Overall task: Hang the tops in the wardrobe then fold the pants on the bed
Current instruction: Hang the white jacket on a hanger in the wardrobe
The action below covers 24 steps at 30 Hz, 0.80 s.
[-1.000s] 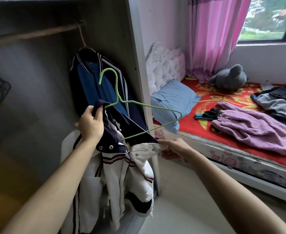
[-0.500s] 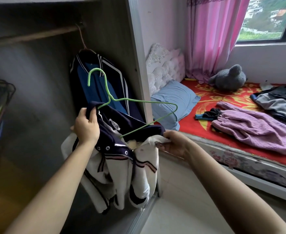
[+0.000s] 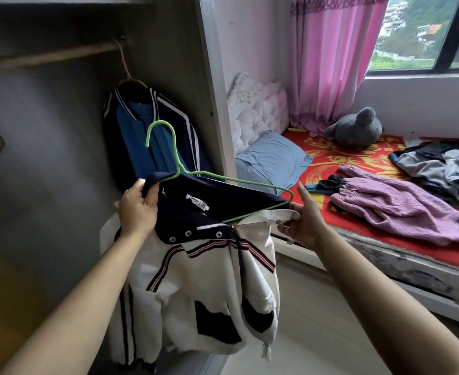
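1. Left hand: I read the fingers as curled tight round the navy collar of the white and navy jacket, at the left shoulder of the green wire hanger.
2. Right hand: the fingers pinch the white zip-front edge of the jacket, right at the hanger's right-hand corner. The thumb is raised above the cloth.
3. Jacket: it is held between both hands in front of the open wardrobe, below the rail. The hanger's wire runs inside the collar opening, its hook stands free and upright above the left hand, and the body and sleeves hang down in folds.
4. Wardrobe interior: a navy and blue jacket hangs on its own hanger from the wooden rail, close against the wardrobe side panel.
5. Bed: it stands to the right of the wardrobe, under a red patterned cover. A blue pillow leans on the white tufted headboard.
6. On the cover lies a purple ribbed garment, possibly pants; its shape is not clear from here. Beyond it sits a grey clothes pile.
7. Far end: a grey plush toy sits beside the pink curtain, under the window.
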Tool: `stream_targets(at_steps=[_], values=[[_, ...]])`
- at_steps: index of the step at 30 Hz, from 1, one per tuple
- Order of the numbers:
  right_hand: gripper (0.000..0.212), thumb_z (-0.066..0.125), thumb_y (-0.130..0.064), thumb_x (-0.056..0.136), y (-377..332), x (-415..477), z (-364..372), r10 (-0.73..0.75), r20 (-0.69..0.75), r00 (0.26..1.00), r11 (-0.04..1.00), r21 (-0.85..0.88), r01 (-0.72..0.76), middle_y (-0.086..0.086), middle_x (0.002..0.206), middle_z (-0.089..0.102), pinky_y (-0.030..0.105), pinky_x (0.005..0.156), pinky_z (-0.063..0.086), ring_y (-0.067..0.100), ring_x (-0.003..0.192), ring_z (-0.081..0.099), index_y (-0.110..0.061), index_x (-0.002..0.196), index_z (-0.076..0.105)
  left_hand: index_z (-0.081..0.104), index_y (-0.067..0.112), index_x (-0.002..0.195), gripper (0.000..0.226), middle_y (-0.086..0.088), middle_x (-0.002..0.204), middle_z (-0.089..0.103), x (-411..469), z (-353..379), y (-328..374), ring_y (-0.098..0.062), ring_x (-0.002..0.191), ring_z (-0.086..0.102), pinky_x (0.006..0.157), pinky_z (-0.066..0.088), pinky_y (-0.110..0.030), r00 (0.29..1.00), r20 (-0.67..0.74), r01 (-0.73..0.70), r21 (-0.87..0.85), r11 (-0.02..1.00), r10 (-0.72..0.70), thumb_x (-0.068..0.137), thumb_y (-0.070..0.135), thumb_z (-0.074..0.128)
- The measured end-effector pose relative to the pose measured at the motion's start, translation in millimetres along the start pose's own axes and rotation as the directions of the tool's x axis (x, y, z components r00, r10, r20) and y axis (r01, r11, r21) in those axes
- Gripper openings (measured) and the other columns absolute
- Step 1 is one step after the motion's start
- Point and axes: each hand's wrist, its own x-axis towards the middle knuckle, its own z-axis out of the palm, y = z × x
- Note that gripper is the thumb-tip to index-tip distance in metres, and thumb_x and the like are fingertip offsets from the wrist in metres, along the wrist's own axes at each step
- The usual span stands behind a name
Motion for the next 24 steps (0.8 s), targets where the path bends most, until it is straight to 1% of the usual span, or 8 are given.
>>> stream_targets(at_steps=[3, 5, 8, 11, 14, 16, 20, 24], values=[[0.033, 0.06, -0.047, 0.094, 0, -1, -6, 0.026, 0.033, 0.999, 1.0, -0.009, -0.026, 0.001, 0.07, 0.065, 0.023, 0.043, 0.046, 0.013, 0.053, 0.059, -0.014, 0.091, 0.064, 0.055, 0.012, 0.085, 0.06, -0.008, 0.078, 0.065, -3, 5, 2, -0.035, 0.087, 0.062, 0.091, 0.044, -0.05, 0.999, 0.034, 0.027, 0.038, 0.999, -0.028, 0.087, 0.068, 0.031], [0.023, 0.067, -0.036, 0.092, 0, 4, -15, 0.016, 0.022, 1.0, 0.999, -0.03, -0.015, 0.004, 0.075, 0.062, 0.02, 0.042, 0.042, 0.013, 0.055, 0.056, -0.014, 0.098, 0.063, 0.052, 0.012, 0.08, 0.062, -0.006, 0.076, 0.063, -8, 7, 10, -0.034, 0.088, 0.06, 0.084, 0.038, -0.044, 0.999, 0.053, 0.005, 0.093, 0.996, -0.01, 0.084, 0.069, 0.027], [0.026, 0.07, -0.023, 0.092, 2, 7, -28, -0.084, -0.064, 0.994, 0.963, -0.262, 0.065, 0.01, 0.08, 0.057, 0.023, 0.041, 0.037, 0.013, 0.051, 0.05, -0.006, 0.11, 0.063, 0.055, 0.012, 0.08, 0.061, -0.004, 0.075, 0.062, -13, 7, 23, -0.034, 0.086, 0.061, 0.08, 0.041, -0.047, 0.991, 0.093, -0.11, 0.143, 0.984, 0.098, 0.085, 0.067, 0.03], [0.019, 0.068, -0.024, 0.093, -1, 5, -33, -0.214, -0.118, 0.97, 0.756, -0.649, 0.088, 0.01, 0.071, 0.051, 0.029, 0.048, 0.032, 0.016, 0.051, 0.043, -0.009, 0.084, 0.06, 0.06, 0.015, 0.085, 0.066, -0.004, 0.081, 0.066, -19, 12, 33, -0.033, 0.083, 0.061, 0.073, 0.042, -0.042, 0.963, 0.121, -0.261, 0.225, 0.939, 0.239, 0.087, 0.074, 0.032], [0.022, 0.066, -0.028, 0.09, -12, 6, -27, -0.377, -0.146, 0.915, 0.449, -0.893, 0.042, 0.007, 0.071, 0.063, 0.036, 0.06, 0.048, 0.023, 0.063, 0.058, -0.012, 0.075, 0.06, 0.061, 0.015, 0.086, 0.058, -0.004, 0.078, 0.065, -24, 19, 41, -0.032, 0.078, 0.06, 0.069, 0.039, -0.04, 0.947, 0.115, -0.321, 0.269, 0.908, 0.301, 0.09, 0.068, 0.038], [0.021, 0.065, -0.031, 0.088, -21, 3, -19, -0.459, -0.118, 0.881, 0.32, -0.947, 0.039, 0.008, 0.082, 0.067, 0.039, 0.071, 0.051, 0.029, 0.081, 0.065, -0.01, 0.084, 0.063, 0.06, 0.013, 0.085, 0.052, -0.005, 0.076, 0.064, -23, 20, 43, -0.032, 0.077, 0.059, 0.068, 0.036, -0.038, 0.948, 0.094, -0.318, 0.28, 0.906, 0.303, 0.091, 0.061, 0.041], [0.024, 0.06, -0.027, 0.095, -35, -8, 2, -0.602, -0.015, 0.798, 0.098, -0.994, 0.055, 0.017, 0.105, 0.064, 0.035, 0.074, 0.036, 0.037, 0.102, 0.058, -0.004, 0.102, 0.056, 0.057, 0.01, 0.084, 0.05, -0.009, 0.075, 0.063, -22, 15, 37, -0.035, 0.076, 0.059, 0.068, 0.037, -0.041, 0.957, 0.037, -0.288, 0.254, 0.923, 0.289, 0.093, 0.056, 0.04], [0.014, 0.054, -0.019, 0.096, -33, -12, 15, -0.707, 0.068, 0.704, -0.008, -0.996, 0.089, 0.017, 0.099, 0.063, 0.038, 0.071, 0.036, 0.038, 0.091, 0.056, -0.008, 0.092, 0.047, 0.055, 0.01, 0.083, 0.05, -0.007, 0.075, 0.063, -27, 10, 37, -0.034, 0.076, 0.06, 0.068, 0.045, -0.044, 0.964, 0.047, -0.264, 0.145, 0.953, 0.26, 0.094, 0.056, 0.04]])
